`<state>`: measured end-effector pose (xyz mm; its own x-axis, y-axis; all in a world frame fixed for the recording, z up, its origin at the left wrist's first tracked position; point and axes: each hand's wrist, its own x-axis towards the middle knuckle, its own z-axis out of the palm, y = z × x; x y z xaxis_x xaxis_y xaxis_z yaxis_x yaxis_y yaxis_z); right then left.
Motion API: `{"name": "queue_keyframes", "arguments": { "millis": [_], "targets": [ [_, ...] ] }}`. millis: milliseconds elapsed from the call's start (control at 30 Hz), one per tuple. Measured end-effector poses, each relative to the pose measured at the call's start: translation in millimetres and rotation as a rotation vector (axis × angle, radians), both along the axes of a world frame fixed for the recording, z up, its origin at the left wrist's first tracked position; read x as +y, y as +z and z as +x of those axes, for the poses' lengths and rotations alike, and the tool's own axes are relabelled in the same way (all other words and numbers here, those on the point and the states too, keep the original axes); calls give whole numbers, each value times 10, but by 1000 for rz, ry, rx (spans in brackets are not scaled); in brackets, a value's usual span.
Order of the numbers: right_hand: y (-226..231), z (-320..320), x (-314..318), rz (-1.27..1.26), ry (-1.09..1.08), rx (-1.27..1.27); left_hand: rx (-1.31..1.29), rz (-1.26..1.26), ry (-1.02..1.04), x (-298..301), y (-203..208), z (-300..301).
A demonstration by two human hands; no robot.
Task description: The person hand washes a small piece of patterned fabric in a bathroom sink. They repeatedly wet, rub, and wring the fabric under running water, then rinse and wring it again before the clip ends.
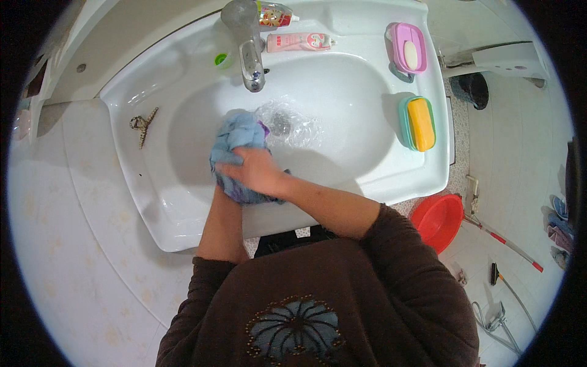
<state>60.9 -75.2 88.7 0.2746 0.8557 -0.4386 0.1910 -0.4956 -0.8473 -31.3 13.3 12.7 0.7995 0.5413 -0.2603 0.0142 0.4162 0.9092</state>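
Over the white sink (361,140), left of the drain (281,125), we gripped a blue cloth (238,129) in our right hand (258,171), our left hand's hold hidden, a red tub (439,223) standing on the floor (480,269).

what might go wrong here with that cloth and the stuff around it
The blue cloth is right beside the drain, so it might slip over it and slow the water. It also reaches near the sink's front edge, where drips could wet the brown top. The yellow soap sits on the right rim; a bump might knock it off.
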Motion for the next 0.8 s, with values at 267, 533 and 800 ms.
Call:
{"name": "queue_keyframes", "arguments": {
  "millis": [267, 533, 800],
  "targets": [
    [-554, 884, -133, -219, -42, -713, 484, -406, 233, -583, 735, 394],
    [-938, 1169, -162, -173, -104, -363, 388, -509, 229, -194, 317, 20],
    [53, 12, -24, 375, 91, 90, -54, -847, 225, 41, 271, -11]
  ]
}}
